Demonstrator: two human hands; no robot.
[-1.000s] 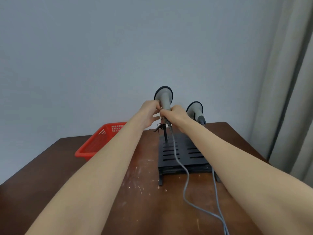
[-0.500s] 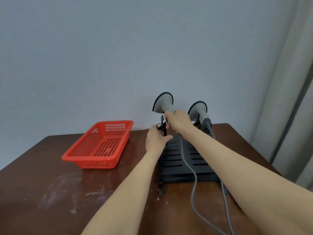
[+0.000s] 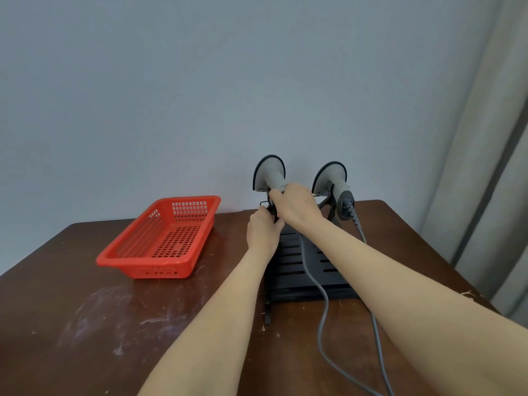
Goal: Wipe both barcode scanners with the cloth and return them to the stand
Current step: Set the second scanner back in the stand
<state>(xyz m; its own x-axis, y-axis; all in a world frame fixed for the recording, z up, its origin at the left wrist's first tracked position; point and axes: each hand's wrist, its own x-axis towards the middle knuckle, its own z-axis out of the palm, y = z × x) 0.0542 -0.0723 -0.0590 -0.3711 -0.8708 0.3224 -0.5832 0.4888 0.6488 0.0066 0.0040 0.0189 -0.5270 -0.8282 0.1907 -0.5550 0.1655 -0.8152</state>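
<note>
The left scanner sits upright at the far end of the stand, its round head turned toward the wall. The right hand is wrapped round its handle, fingers curled over the top. Just below, the left hand grips the stand's thin black upright, thumb and fingers closed on it. How fully the scanner is seated I cannot tell, as the hands hide the cradle. The right scanner rests in its own cradle just beside, untouched, facing the same way. A grey cable runs from under the right hand across the slotted black base toward the person, and a second cable drops from the right scanner. The stand is on a dark wooden table. Left of it, apart, lies a red basket. A curtain hangs at the right.
</note>
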